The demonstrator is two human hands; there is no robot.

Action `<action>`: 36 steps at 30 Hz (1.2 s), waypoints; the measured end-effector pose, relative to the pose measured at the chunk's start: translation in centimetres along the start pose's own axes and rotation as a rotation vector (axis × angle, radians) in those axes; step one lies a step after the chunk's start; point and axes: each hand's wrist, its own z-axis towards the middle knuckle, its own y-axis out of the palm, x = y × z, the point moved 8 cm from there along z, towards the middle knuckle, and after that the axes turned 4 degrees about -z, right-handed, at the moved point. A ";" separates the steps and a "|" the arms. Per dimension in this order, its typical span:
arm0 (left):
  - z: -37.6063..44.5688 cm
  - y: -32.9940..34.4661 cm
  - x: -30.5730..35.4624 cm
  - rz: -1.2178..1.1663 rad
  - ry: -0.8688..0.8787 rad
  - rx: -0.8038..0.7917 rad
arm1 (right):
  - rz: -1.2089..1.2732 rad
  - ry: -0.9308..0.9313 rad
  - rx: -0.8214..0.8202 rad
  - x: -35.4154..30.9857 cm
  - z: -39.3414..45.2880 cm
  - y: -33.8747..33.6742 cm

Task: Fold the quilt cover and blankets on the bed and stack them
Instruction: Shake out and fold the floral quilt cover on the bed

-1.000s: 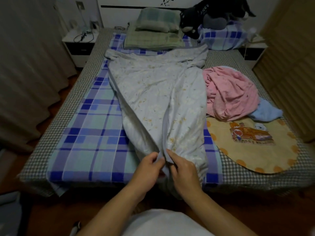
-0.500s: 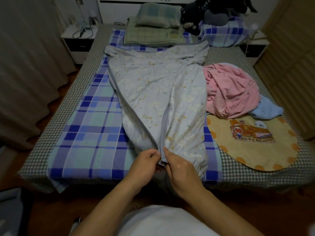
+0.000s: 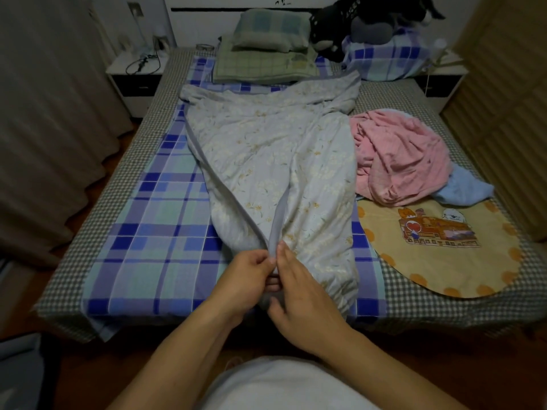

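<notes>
Quilt cover (image 3: pixel 266 161), one, pinched at its near edge by both hands' fingers (image 3: pixel 260 261); two crumpled blankets, pink (image 3: pixel 399 155) and blue (image 3: pixel 464 187), lie beside.

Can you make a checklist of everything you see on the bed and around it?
Surface: bed with plaid sheet.
Job's things: floral quilt cover spread lengthwise; pink blanket and blue blanket crumpled; yellow cartoon blanket flat.
Clutter: pillows, plush toy.
Grippers: left hand and right hand pinch the cover's near edge.
Cables: one on the nightstand.
Surroundings: curtain, wardrobe.
</notes>
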 end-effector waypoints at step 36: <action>12.6 9.7 26.0 1.162 1.567 -0.843 | -0.279 0.215 1.031 -3.9 3.1 -27.2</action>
